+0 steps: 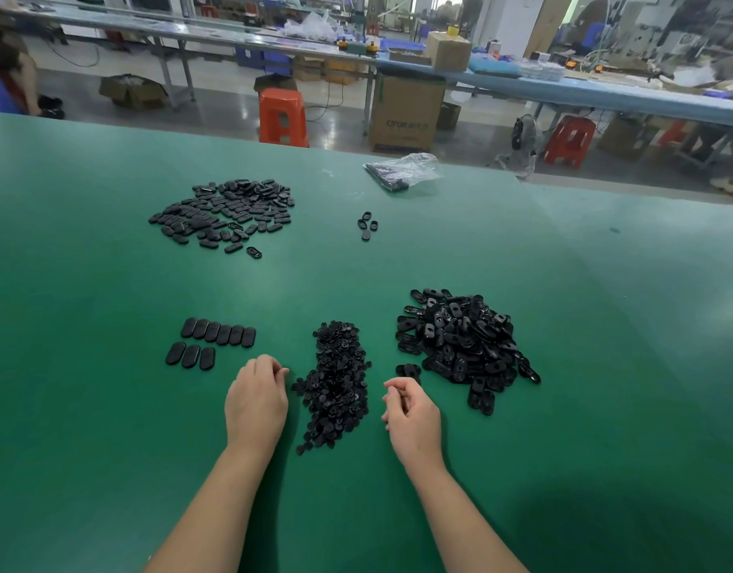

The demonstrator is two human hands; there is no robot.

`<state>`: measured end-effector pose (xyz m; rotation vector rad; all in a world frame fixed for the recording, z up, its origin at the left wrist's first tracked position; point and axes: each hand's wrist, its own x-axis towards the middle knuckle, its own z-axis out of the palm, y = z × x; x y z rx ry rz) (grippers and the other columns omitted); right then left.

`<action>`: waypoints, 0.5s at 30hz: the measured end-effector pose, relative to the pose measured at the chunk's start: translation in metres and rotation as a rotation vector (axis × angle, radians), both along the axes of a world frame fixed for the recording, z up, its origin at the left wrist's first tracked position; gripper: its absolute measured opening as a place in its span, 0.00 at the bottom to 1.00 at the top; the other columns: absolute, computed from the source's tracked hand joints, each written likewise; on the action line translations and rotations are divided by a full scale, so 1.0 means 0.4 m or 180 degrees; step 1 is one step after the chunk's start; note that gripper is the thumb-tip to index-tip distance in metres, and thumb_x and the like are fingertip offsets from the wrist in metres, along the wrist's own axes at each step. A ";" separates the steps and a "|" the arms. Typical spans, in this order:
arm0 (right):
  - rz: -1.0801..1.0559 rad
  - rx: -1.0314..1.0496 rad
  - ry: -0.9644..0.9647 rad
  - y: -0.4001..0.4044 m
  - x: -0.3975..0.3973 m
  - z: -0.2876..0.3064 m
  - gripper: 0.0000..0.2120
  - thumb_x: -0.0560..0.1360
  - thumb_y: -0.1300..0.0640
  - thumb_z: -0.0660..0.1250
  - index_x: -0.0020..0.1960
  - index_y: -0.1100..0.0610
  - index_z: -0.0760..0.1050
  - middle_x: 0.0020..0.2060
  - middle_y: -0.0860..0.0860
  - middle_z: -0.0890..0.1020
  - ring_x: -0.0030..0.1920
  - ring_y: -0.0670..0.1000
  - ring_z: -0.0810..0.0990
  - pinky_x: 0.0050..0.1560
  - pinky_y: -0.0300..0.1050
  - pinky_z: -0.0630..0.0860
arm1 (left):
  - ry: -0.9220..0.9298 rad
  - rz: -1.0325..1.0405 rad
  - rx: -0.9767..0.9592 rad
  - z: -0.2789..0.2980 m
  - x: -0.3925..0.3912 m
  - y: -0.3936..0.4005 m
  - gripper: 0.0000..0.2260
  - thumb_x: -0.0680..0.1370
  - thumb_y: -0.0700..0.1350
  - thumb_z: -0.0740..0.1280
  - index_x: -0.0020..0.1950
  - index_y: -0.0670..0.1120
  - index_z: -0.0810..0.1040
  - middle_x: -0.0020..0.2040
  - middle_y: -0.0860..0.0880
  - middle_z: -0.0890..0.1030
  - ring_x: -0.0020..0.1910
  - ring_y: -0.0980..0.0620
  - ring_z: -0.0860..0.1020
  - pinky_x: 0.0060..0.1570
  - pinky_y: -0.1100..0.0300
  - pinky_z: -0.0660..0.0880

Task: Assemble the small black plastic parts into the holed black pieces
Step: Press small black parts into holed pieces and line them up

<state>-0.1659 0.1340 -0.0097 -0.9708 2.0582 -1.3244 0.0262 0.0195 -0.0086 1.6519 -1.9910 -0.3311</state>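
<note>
Right between the two hands lies the long heap of small black plastic parts (336, 382), its length running from the near edge of the green tabletop (88, 262) toward the far one. The left hand (255, 401) rests just beside it, fingers loosely curled and holding nothing I can see. The right hand (410, 411), equally curled and empty, sits nearer the glossy pile of holed black oval pieces (464, 345). Matte, smooth oval pieces in two neat rows (210, 343) lie left.
</note>
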 end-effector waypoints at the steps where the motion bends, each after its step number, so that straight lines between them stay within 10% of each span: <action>1: 0.0008 -0.0001 -0.0003 -0.001 0.003 0.000 0.10 0.82 0.59 0.63 0.48 0.46 0.78 0.35 0.49 0.83 0.32 0.43 0.81 0.34 0.45 0.79 | 0.0105 0.0005 0.0021 -0.001 0.004 0.000 0.08 0.82 0.46 0.65 0.44 0.46 0.72 0.36 0.52 0.75 0.33 0.51 0.73 0.33 0.53 0.73; 7: 0.0247 0.0219 0.0044 -0.004 -0.001 0.020 0.08 0.82 0.58 0.64 0.49 0.47 0.77 0.39 0.48 0.83 0.40 0.55 0.83 0.38 0.46 0.79 | 0.0415 -0.0254 -0.0063 -0.003 0.008 0.011 0.07 0.81 0.45 0.67 0.44 0.46 0.74 0.35 0.53 0.76 0.33 0.53 0.75 0.33 0.52 0.75; 15: -0.0139 0.1016 0.1169 -0.036 -0.108 0.053 0.12 0.82 0.51 0.64 0.63 0.53 0.75 0.56 0.48 0.75 0.38 0.46 0.76 0.34 0.39 0.69 | 0.0499 -0.0251 -0.0097 -0.011 0.008 0.005 0.04 0.80 0.40 0.67 0.54 0.42 0.79 0.47 0.48 0.81 0.43 0.48 0.80 0.43 0.51 0.78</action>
